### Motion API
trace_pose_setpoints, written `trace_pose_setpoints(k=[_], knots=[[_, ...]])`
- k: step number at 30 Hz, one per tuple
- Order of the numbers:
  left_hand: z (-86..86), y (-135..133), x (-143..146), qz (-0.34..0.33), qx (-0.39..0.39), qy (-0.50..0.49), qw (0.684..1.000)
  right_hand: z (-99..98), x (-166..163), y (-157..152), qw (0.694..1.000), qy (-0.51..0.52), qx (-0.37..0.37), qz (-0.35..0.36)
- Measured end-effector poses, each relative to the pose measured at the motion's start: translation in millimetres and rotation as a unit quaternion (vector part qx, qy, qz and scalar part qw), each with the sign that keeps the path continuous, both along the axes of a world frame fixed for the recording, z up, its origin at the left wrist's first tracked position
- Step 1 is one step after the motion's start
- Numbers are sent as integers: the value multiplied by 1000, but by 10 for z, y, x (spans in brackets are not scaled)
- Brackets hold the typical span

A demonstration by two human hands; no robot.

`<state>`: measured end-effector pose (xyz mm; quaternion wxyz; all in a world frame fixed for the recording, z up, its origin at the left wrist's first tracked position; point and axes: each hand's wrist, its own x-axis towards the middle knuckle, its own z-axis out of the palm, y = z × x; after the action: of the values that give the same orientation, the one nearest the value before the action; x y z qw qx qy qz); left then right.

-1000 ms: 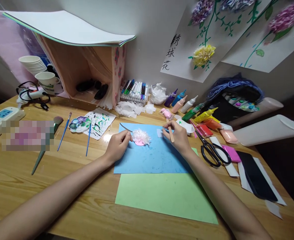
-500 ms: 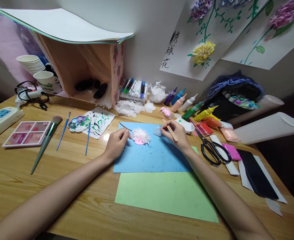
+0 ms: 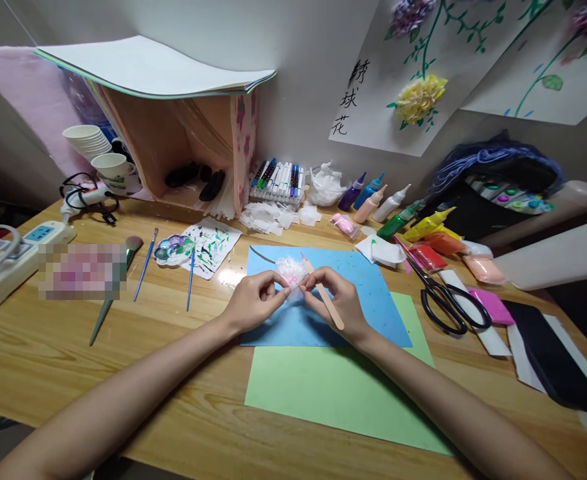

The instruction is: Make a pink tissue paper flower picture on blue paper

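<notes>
The left hand [image 3: 254, 303] and the right hand [image 3: 337, 301] meet over the blue paper sheet [image 3: 373, 300], fingertips pinched together on a small fluffy pink-and-white tissue flower [image 3: 292, 269] that sits at the 12 o'clock edge of both hands, near the sheet's far side. The left hand's fingers are curled narrow, thumb and forefinger closed on the flower's left side. The right hand pinches the flower's right side and also holds a wooden craft stick [image 3: 324, 299], which runs from 11 o'clock near the flower down to 5 o'clock across the hand.

A green paper sheet [image 3: 333, 393] lies at 6 o'clock from the blue one, tucked under its near edge. At 3 o'clock from the hands lie black-handled scissors [image 3: 446, 303], with a row of paint bottles [image 3: 388, 213] at 1 o'clock. At 9 o'clock 2 blue brushes [image 3: 146, 273] lie by a paint palette [image 3: 173, 248] on the wooden desk [image 3: 73, 373]. A marker set [image 3: 279, 181] stands at 12 o'clock against the wall.
</notes>
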<state>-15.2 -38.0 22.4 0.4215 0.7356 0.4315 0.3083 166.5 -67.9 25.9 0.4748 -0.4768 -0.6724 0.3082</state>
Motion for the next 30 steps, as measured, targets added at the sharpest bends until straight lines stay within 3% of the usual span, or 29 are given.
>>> trace_pose_setpoints(k=[10, 12, 18, 20, 23, 30], knots=[[-35, 108, -64, 62, -22, 62, 996, -90, 36, -48, 997, -55, 49, 14], [-6, 204, -143, 31, -57, 72, 995, -96, 71, -51, 995, -66, 58, 54], [97, 367, -306, -148, -156, 84, 973, -113, 85, -15, 984, -107, 58, 128], [106, 364, -309, -167, -156, 86, 970, -115, 69, 1, 983, -114, 54, 132], [90, 348, -288, -147, -115, 97, 978, -115, 49, 23, 982, -127, 46, 130], [-19, 313, -205, -33, -13, 123, 992, -114, 42, 50, 987, -126, 19, 99]])
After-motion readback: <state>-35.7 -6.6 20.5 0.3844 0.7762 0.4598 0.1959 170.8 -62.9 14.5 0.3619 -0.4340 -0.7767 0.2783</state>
